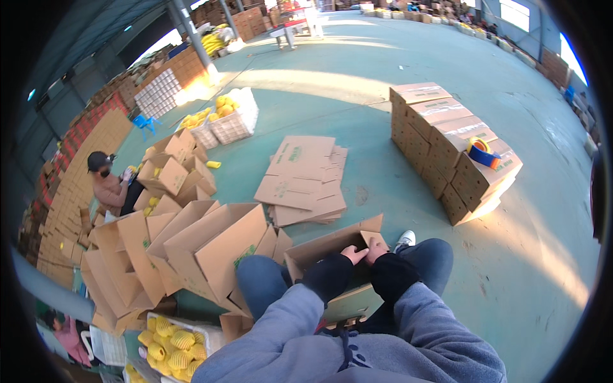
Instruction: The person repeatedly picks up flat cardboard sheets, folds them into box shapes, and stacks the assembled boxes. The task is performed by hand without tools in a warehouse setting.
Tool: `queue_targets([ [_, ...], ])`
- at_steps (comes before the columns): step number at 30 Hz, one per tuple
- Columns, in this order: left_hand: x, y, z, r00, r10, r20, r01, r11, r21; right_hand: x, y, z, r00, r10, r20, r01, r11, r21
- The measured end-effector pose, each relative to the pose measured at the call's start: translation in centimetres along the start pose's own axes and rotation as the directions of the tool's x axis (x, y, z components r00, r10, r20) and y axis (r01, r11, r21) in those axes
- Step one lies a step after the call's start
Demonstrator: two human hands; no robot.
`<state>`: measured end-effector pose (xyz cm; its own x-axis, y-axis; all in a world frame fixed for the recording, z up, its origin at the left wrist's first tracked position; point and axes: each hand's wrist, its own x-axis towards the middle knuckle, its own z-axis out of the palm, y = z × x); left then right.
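An open cardboard box [322,246] stands between my knees, its flaps up. Over its right end, my left hand [353,254] and my right hand [375,251] come close together. The left hand's fingers are curled in toward the right hand; whatever they hold is too small to make out. Against the small end flap, the right hand's fingers are closed on the cardboard. My dark cuffs cover part of the box's inside, so its bottom is mostly hidden.
Flattened cardboard boxes [300,172] lie stacked ahead. At right stands a row of closed boxes [447,137] with tape rolls [482,152] on top. Open boxes [211,246] crowd my left, near a crate of yellow net-wrapped fruit [172,345]. A co-worker [108,185] sits beyond them.
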<state>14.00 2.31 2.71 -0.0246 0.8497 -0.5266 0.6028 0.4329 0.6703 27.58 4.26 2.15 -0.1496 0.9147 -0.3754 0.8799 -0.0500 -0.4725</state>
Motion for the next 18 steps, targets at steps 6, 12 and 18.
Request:
queue_targets([
  [6, 6.1, -0.2, 4.5, 0.956, 0.119, 0.269, 0.133, 0.64, -0.756, 3.1, 3.2, -2.2, 0.979, -0.126, 0.16, 0.106, 0.987, 0.125],
  [12, 7.9, -4.0, 4.5, 0.907, 0.177, 0.382, 0.298, 0.371, -0.88, 5.8, 6.1, -3.4, 0.862, 0.015, 0.507, -0.207, 0.923, 0.324],
  [18, 7.6, -5.4, 8.4, 0.917, 0.234, 0.322, 0.331, -0.002, -0.944, 7.3, 7.4, -0.9, 0.922, -0.009, 0.387, -0.05, 0.988, 0.143],
])
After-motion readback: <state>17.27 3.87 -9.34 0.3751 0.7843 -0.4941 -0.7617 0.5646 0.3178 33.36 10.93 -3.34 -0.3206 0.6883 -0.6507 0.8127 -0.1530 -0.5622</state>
